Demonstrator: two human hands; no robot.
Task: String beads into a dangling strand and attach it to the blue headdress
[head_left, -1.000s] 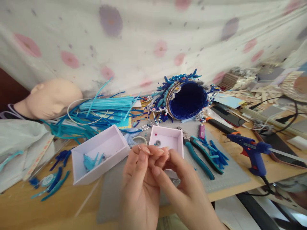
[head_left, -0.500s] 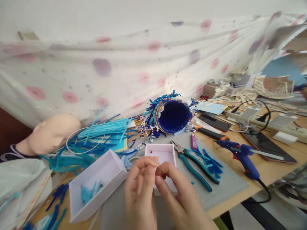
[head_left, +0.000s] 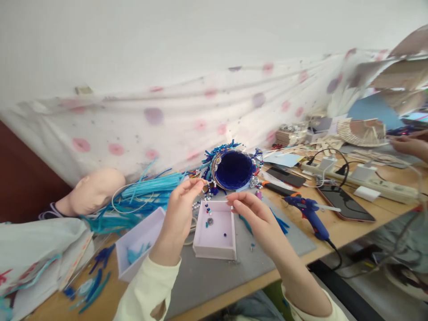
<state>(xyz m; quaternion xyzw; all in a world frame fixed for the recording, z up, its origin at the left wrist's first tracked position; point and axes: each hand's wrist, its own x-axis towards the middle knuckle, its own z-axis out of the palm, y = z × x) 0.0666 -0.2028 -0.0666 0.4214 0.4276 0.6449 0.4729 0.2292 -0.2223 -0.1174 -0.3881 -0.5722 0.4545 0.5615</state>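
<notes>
Hands, pressed together a second ago, now apart. Left hand pinches thin wire at one end, right hand pinches other (wire faint). White box below, between hands; beads dangle beside left fingers.

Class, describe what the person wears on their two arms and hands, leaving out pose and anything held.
Both forearms carry pale cream-yellow sleeves pushed back from the wrists. The left hand and right hand are bare: no gloves, rings, watch or bracelet visible.

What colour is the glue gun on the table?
Blue, the glue gun shows clearly in the head view.
</notes>
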